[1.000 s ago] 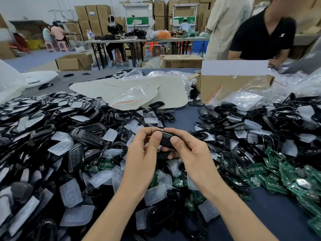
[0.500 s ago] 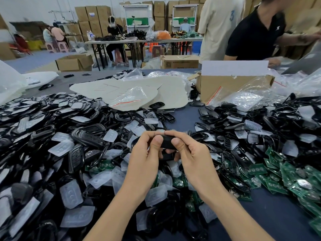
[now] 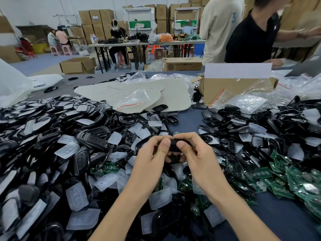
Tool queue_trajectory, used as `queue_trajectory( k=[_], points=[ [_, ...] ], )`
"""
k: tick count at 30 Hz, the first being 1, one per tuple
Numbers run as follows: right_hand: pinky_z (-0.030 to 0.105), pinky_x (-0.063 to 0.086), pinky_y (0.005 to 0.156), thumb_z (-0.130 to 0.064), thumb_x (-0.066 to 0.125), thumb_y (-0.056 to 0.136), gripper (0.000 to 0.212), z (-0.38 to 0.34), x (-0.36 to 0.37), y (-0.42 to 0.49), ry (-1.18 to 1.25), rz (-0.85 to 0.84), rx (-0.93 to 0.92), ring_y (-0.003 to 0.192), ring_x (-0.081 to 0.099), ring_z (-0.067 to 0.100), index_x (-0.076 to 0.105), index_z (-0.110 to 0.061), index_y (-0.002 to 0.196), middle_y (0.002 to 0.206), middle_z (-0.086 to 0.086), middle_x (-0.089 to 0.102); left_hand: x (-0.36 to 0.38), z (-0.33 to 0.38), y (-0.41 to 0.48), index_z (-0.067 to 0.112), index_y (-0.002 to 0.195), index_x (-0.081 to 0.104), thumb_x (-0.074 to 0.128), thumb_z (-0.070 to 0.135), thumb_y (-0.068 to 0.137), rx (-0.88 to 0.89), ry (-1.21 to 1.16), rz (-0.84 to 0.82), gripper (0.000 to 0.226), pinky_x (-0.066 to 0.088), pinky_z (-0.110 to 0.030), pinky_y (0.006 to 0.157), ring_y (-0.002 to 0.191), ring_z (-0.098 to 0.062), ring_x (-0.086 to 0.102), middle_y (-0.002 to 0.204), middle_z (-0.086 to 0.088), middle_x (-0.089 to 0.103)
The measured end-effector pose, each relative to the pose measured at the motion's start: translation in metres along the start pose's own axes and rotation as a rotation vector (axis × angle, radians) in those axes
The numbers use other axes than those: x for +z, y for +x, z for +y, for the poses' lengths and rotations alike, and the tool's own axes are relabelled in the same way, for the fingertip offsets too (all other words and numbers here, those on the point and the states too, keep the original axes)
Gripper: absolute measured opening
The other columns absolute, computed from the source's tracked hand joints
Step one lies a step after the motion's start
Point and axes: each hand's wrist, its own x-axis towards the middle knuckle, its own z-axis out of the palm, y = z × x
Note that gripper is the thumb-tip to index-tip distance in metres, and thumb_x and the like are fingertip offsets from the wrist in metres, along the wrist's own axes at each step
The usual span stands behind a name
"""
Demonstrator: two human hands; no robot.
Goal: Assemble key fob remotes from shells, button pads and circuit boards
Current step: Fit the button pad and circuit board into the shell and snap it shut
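1. On my feed both hands meet above the middle of the table (image 3: 187, 121), raised over the loose parts
2. The left hand (image 3: 152, 154) has its fingers curled and its thumb pressed on the left end of the black key fob (image 3: 173, 145), so it is gripping it
3. The right hand (image 3: 197, 153) does the same on the right end: thumb on top, index finger hooked over the far side, clamped tight
4. The key fob lies crosswise between the two thumbs and is mostly hidden by fingers; I cannot tell whether its halves are fully closed
5. A heap of black shells (image 3: 52, 136) covers the left side of the surface, with a second heap toward the right edge
6. Translucent button pads (image 3: 76, 195) are mixed through the left heap and lie along the near edge under the forearms
7. Green circuit boards (image 3: 295, 180) are piled by the near right corner, and a few show under the hands
8. On the far side there is a pale sheet (image 3: 173, 94) with a clear bag (image 3: 133, 100) on it, and an open cardboard box (image 3: 231, 89) toward the far right corner
9. A person in a black shirt (image 3: 251, 37) stands beyond the far right edge
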Motion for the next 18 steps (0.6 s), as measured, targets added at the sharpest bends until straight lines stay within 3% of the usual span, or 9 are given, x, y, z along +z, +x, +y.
queue_trajectory(
  k=[3,8,11,14,18],
  points=[
    [0.019,0.055,0.079,-0.018,0.054,0.104,0.019,-0.0009,-0.0005,0.0002,0.012,-0.021,-0.022,0.096,0.071,0.006,0.068,-0.031,0.108,0.103,-0.014,0.074,0.0003,0.0012,-0.0005,0.025,0.109,0.07,0.054,0.026,0.1,0.033,0.015,-0.011,0.019,0.052,-0.017,0.07,0.082,-0.004,0.069,0.096,0.007,0.075],
    [0.011,0.052,0.071,-0.017,0.054,0.104,0.022,-0.0021,0.0011,-0.0003,0.047,-0.015,-0.047,0.087,0.072,0.003,0.07,-0.03,0.108,0.099,-0.015,0.075,0.0031,0.0003,-0.0005,0.026,0.102,0.073,0.058,0.028,0.096,0.035,-0.059,0.036,0.016,0.051,-0.015,0.064,0.073,-0.003,0.069,0.089,0.007,0.076],
    [0.009,0.051,0.074,-0.027,0.058,0.101,0.023,-0.0023,0.0024,0.0008,0.012,-0.031,-0.052,0.086,0.07,-0.002,0.066,-0.043,0.114,0.103,-0.023,0.072,0.004,-0.0018,0.0001,0.024,0.103,0.073,0.056,0.038,0.093,0.021,-0.105,0.045,0.024,0.051,-0.016,0.063,0.071,-0.006,0.069,0.089,0.003,0.076],
    [0.016,0.051,0.09,-0.046,0.062,0.092,0.036,0.0005,0.0031,0.0024,-0.017,-0.063,-0.021,0.103,0.067,-0.002,0.057,-0.062,0.123,0.109,-0.029,0.069,0.0034,-0.0053,0.0023,0.02,0.101,0.073,0.056,0.042,0.092,-0.015,-0.2,0.089,0.029,0.052,-0.019,0.062,0.07,-0.01,0.065,0.088,-0.002,0.075],
    [0.006,0.045,0.088,-0.019,0.068,0.096,0.059,-0.002,0.0035,0.0016,-0.047,-0.089,-0.045,0.104,0.066,-0.005,0.052,-0.07,0.122,0.107,-0.031,0.07,0.0027,-0.008,0.0041,0.028,0.095,0.072,0.057,0.044,0.092,-0.041,-0.276,0.122,0.023,0.051,-0.03,0.063,0.069,-0.017,0.059,0.089,-0.008,0.071]
  ],
)
